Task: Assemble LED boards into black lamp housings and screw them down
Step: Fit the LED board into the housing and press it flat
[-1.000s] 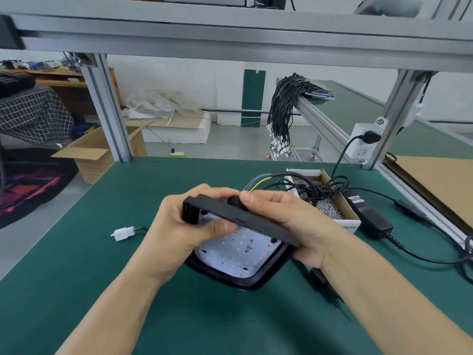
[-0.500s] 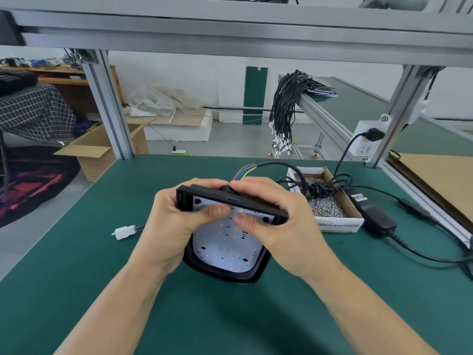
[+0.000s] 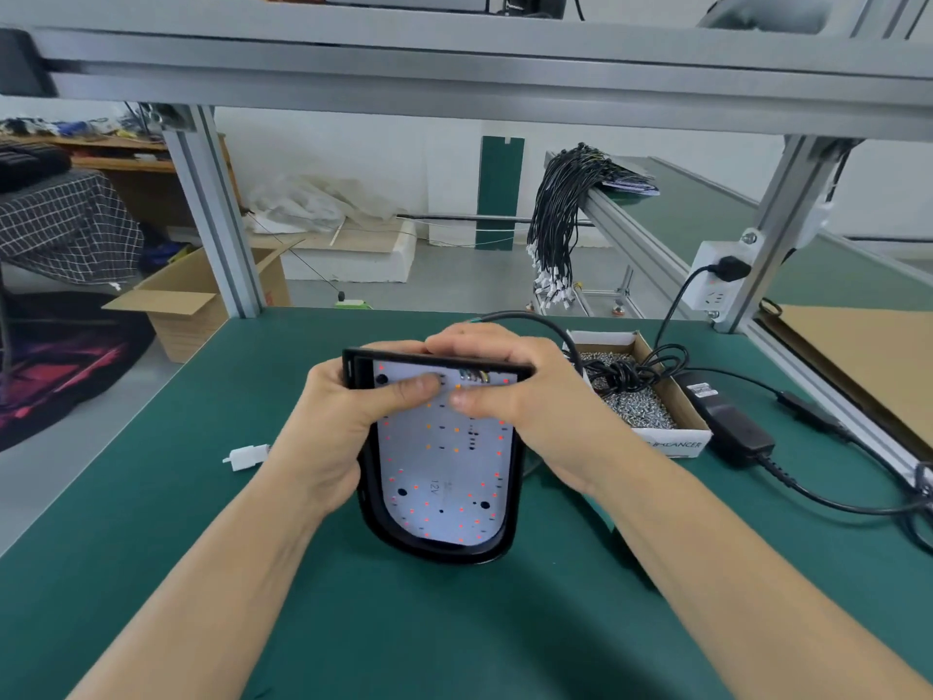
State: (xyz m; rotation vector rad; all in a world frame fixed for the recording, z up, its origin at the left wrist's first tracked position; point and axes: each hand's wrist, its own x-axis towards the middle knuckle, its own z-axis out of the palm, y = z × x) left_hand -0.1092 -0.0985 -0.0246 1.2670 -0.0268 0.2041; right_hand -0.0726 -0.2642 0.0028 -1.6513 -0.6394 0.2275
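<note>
Tilted flatter now, lamp housing (image 3: 376,502) (apparently off-table) stays gripped by both hands' fingers (image 3: 414,389), thumbs pressing LED board (image 3: 444,477).

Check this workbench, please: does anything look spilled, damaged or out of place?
Nothing stands out. The LED board sits inside the black housing, pressed by both thumbs. The screws stay in their box; a white connector lies loose on the mat.
</note>
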